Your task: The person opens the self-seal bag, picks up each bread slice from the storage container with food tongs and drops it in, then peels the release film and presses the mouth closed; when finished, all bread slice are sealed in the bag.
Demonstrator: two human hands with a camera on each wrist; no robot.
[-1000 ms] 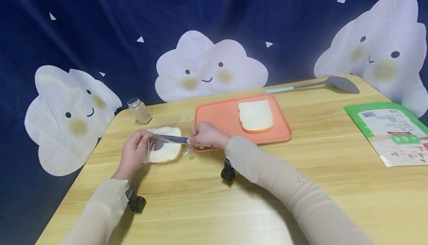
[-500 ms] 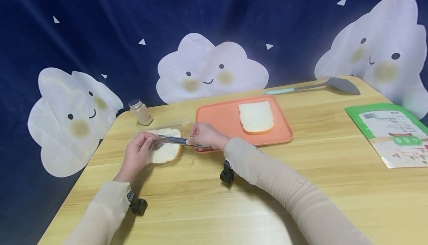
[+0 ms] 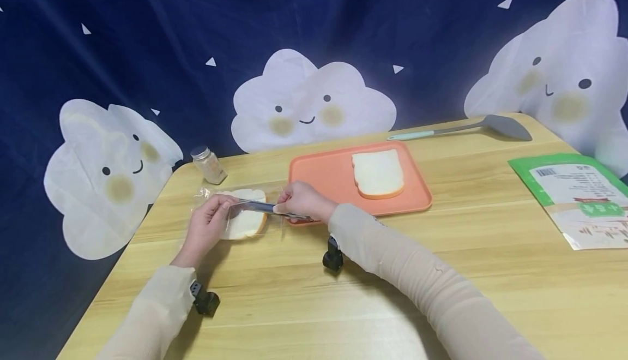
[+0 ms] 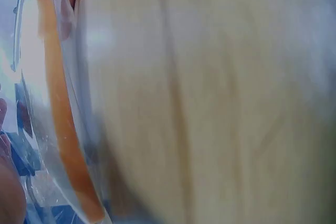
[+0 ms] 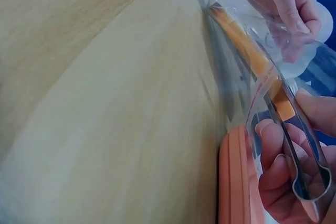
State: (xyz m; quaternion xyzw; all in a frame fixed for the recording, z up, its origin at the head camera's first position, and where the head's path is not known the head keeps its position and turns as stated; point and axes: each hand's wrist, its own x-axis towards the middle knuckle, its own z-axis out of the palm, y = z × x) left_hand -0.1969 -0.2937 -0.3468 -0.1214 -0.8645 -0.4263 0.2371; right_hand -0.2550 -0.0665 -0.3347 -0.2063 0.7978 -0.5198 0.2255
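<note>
A slice of bread (image 3: 247, 225) lies inside a clear plastic bag (image 3: 205, 192) at the left of the table. My left hand (image 3: 206, 225) pinches the bag at its left, thumb and fingertips over the bread. With its thumb and fingers, my right hand (image 3: 305, 202) grips metal tongs (image 3: 257, 206) whose arms reach left into the bag around the slice. In the right wrist view, the tongs' rounded bend (image 5: 324, 184) sits by my palm, and the orange crust (image 5: 247, 45) shows through the plastic. The tongs' tips are hidden behind my left fingers.
An orange tray (image 3: 319, 169) holds a second slice of bread (image 3: 378, 174), just right of the bag. Behind my left hand stands a small jar (image 3: 210, 167). A spatula (image 3: 505, 127) lies at the back right, and a green-and-white package (image 3: 584, 196) lies at the right.
My left hand has slid a little to the right along the bag, covering the tongs' tips. A crumpled part of the bag now shows left of it. My right hand stays nearly still.
</note>
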